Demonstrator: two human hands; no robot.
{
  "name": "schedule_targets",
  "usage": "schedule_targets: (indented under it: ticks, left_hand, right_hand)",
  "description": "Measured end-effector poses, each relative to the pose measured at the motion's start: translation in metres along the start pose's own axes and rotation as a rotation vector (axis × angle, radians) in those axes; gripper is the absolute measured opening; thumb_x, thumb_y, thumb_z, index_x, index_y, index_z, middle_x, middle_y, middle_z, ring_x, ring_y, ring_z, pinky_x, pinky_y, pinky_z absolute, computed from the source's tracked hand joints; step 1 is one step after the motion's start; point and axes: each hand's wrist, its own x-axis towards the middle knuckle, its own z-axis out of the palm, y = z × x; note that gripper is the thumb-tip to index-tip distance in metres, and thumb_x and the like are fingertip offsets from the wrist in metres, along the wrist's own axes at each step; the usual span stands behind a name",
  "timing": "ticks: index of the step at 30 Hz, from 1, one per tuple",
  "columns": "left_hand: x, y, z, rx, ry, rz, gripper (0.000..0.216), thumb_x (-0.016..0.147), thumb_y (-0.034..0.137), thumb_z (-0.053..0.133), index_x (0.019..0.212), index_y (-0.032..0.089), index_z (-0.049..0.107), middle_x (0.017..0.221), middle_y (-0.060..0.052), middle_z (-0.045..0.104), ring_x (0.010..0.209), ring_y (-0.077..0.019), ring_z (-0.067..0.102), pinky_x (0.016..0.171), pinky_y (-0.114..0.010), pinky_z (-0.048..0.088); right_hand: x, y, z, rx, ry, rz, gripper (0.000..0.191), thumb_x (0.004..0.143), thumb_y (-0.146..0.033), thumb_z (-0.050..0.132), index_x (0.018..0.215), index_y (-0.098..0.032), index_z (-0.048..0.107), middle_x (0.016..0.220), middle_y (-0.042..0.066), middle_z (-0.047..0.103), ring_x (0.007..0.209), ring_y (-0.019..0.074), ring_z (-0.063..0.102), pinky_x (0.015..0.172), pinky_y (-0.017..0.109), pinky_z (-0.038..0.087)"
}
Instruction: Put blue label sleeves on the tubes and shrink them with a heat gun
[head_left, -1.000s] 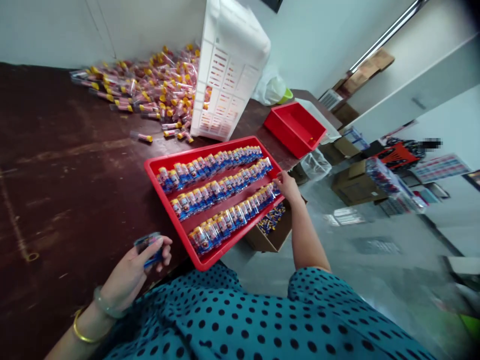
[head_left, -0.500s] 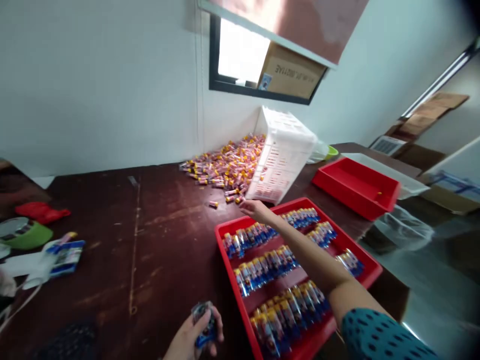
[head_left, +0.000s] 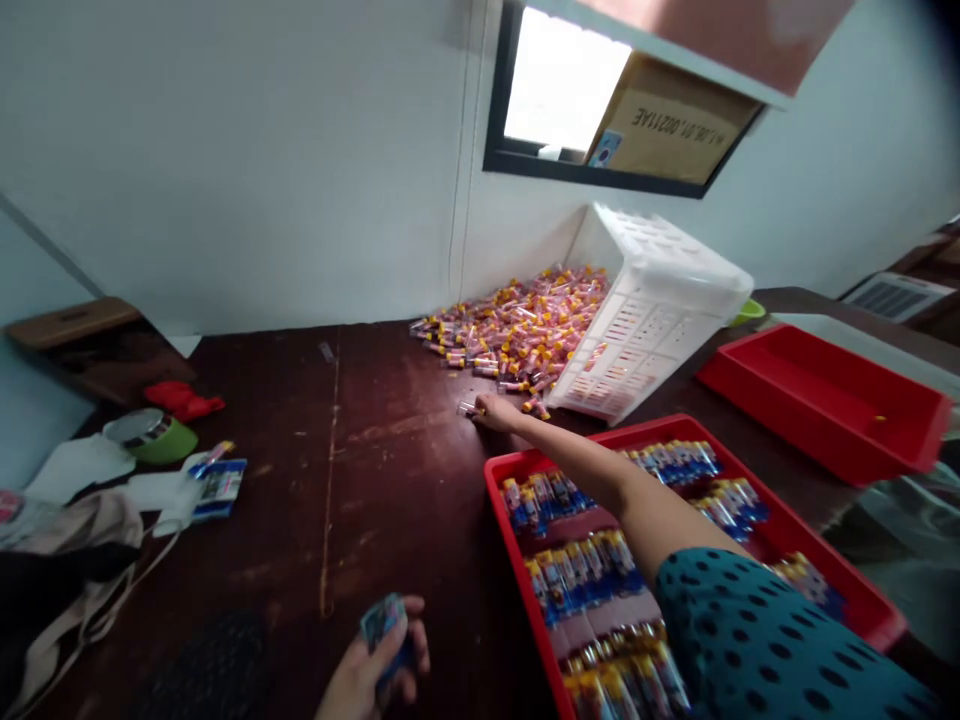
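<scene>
Clear tube (head_left: pixel 466 409), one: lay at the fingertips of the right hand, over the table, apart from the main heap; its transparent end projected leftward. Whether it touched the surface could not be told.

Right hand (head_left: pixel 498 413): arm extended across a tray, fingers drawn narrow about the tube.

Tube heap (head_left: pixel 517 330): many pieces, pink contents, yellow caps; piled against the wall and into the mouth of a white basket (head_left: pixel 656 300), which rested tipped on its side.

Red tray (head_left: pixel 516 550): stood beside the basket, under the right forearm; held blue-based, yellow-topped packs (head_left: pixel 574 572) in rows.

Left hand (head_left: pixel 361 678): low over the table, fingers curled around a small blue packet (head_left: pixel 381 618), print illegible.

Second red tray (head_left: pixel 814 400): stood to the right of the basket.

Table (head_left: pixel 405 490): dark reddish-brown, scuffed; bore, far left, a red item (head_left: pixel 182 400) and a green item (head_left: pixel 165 442).
</scene>
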Motion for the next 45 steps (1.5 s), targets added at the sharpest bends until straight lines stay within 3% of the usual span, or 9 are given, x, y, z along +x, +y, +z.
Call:
schedule_targets:
  ticks: [4, 10, 16, 21, 27, 32, 37, 41, 45]
  left_hand:
    - [-0.003, 0.023, 0.021, -0.097, -0.054, 0.061, 0.043, 0.069, 0.044, 0.08, 0.1, 0.016, 0.072, 0.096, -0.01, 0.072, 0.088, -0.0225, 0.068, 0.073, -0.032, 0.057]
    - [0.0, 0.012, 0.024, -0.051, 0.094, 0.262, 0.038, 0.062, 0.041, 0.085, 0.079, 0.012, 0.068, 0.067, -0.003, 0.067, 0.061, -0.0169, 0.066, 0.042, -0.02, 0.045]
    - [-0.023, -0.006, 0.038, -0.078, 0.011, 0.326, 0.039, 0.069, 0.041, 0.081, 0.093, 0.012, 0.069, 0.075, -0.006, 0.071, 0.067, -0.0178, 0.069, 0.058, -0.028, 0.056]
    - [-0.039, -0.014, 0.046, -0.068, 0.011, 0.308, 0.04, 0.064, 0.041, 0.083, 0.087, 0.011, 0.069, 0.075, -0.006, 0.071, 0.065, -0.0201, 0.069, 0.052, -0.028, 0.055]
    - [-0.043, -0.022, 0.061, -0.193, 0.186, 0.493, 0.042, 0.048, 0.028, 0.091, 0.073, 0.017, 0.059, 0.07, 0.004, 0.065, 0.061, -0.0124, 0.063, 0.053, -0.024, 0.055]
    - [-0.047, -0.023, 0.057, -0.058, 0.036, 0.374, 0.037, 0.058, 0.028, 0.086, 0.088, 0.016, 0.066, 0.079, -0.001, 0.069, 0.066, -0.0141, 0.064, 0.053, -0.024, 0.053]
    - [-0.045, -0.03, 0.052, 0.186, -0.063, 0.387, 0.024, 0.071, 0.033, 0.078, 0.078, 0.012, 0.07, 0.059, -0.001, 0.065, 0.053, -0.0137, 0.06, 0.051, -0.026, 0.05]
    - [-0.045, -0.033, 0.059, 0.061, 0.054, 0.426, 0.029, 0.061, 0.029, 0.085, 0.081, 0.013, 0.07, 0.071, -0.002, 0.07, 0.058, -0.015, 0.064, 0.051, -0.026, 0.05]
    - [-0.048, -0.029, 0.06, -0.042, -0.065, 0.288, 0.039, 0.056, 0.025, 0.088, 0.089, 0.014, 0.069, 0.078, -0.002, 0.071, 0.064, -0.0148, 0.065, 0.057, -0.027, 0.053]
  right_hand:
    - [-0.033, -0.027, 0.003, 0.104, -0.109, -0.053, 0.024, 0.089, -0.031, 0.06, 0.104, -0.012, 0.059, 0.079, 0.004, 0.065, 0.062, 0.0121, 0.058, 0.056, 0.021, 0.039]
    - [-0.128, -0.091, -0.007, 0.384, -0.167, -0.351, 0.034, 0.085, -0.036, 0.062, 0.113, -0.018, 0.067, 0.077, -0.001, 0.063, 0.06, 0.0104, 0.053, 0.061, 0.023, 0.042]
    - [-0.208, -0.125, -0.003, 0.487, -0.045, -0.517, 0.018, 0.079, -0.01, 0.054, 0.083, -0.018, 0.069, 0.095, 0.005, 0.058, 0.089, 0.0161, 0.057, 0.084, 0.03, 0.045]
    - [-0.24, -0.137, 0.006, 0.539, -0.068, -0.51, 0.006, 0.083, -0.022, 0.064, 0.084, -0.018, 0.069, 0.099, 0.005, 0.054, 0.095, 0.0179, 0.057, 0.089, 0.033, 0.046]
    - [-0.264, -0.153, 0.023, 0.608, -0.055, -0.496, 0.023, 0.081, -0.04, 0.073, 0.081, -0.017, 0.069, 0.099, 0.006, 0.052, 0.092, 0.0173, 0.057, 0.084, 0.031, 0.049]
    - [-0.267, -0.15, 0.023, 0.555, -0.055, -0.523, 0.022, 0.089, -0.038, 0.064, 0.081, -0.018, 0.07, 0.098, 0.006, 0.052, 0.093, 0.0172, 0.056, 0.087, 0.033, 0.049]
    - [-0.271, -0.144, 0.017, 0.49, -0.076, -0.567, 0.016, 0.086, -0.034, 0.069, 0.085, -0.018, 0.071, 0.098, 0.006, 0.053, 0.092, 0.0177, 0.057, 0.087, 0.034, 0.049]
    - [-0.272, -0.14, 0.019, 0.51, -0.06, -0.517, 0.023, 0.084, -0.039, 0.07, 0.076, -0.018, 0.069, 0.096, 0.005, 0.054, 0.089, 0.0165, 0.057, 0.084, 0.031, 0.049]
    - [-0.271, -0.136, 0.014, 0.469, -0.078, -0.555, 0.016, 0.086, -0.032, 0.068, 0.08, -0.018, 0.071, 0.096, 0.005, 0.054, 0.091, 0.0172, 0.057, 0.086, 0.032, 0.048]
